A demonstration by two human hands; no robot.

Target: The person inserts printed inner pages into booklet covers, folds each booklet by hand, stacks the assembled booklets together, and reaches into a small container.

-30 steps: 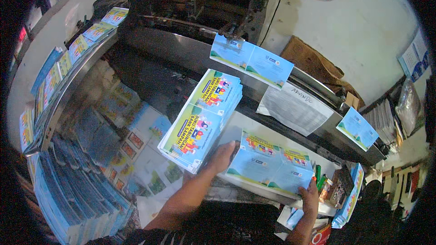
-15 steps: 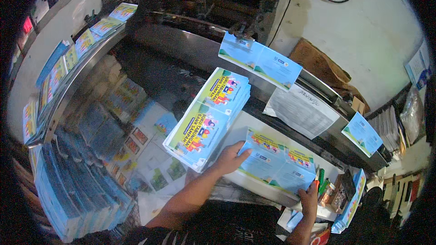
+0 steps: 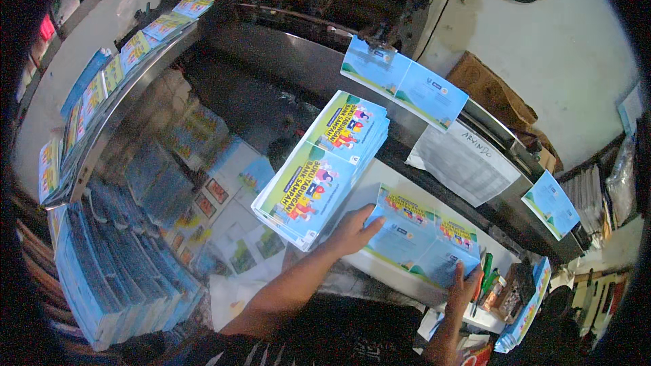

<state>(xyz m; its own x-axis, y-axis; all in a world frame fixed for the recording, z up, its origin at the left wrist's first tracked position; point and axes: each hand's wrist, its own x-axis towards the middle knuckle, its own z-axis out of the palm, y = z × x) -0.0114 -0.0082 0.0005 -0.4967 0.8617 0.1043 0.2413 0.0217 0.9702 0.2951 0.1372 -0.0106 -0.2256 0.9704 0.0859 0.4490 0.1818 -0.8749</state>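
On the white surface point(image 3: 380, 183), both hands grip a small blue printed-cover bundle point(image 3: 422, 244): left hand point(image 3: 352, 230) spread flat, right hand point(image 3: 464, 285) pinching its corner; the tall cover stack point(image 3: 322, 166) stands squared alongside.

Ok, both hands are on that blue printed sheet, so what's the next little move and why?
Probably square the sheet up. The left hand pins its near-left corner beside the tall stack of covers, the right hand grips its lower right edge, and it lies skewed on the white board.

One head-worn fisheye looks steeply down, close over the white worktable point(image 3: 380, 183).
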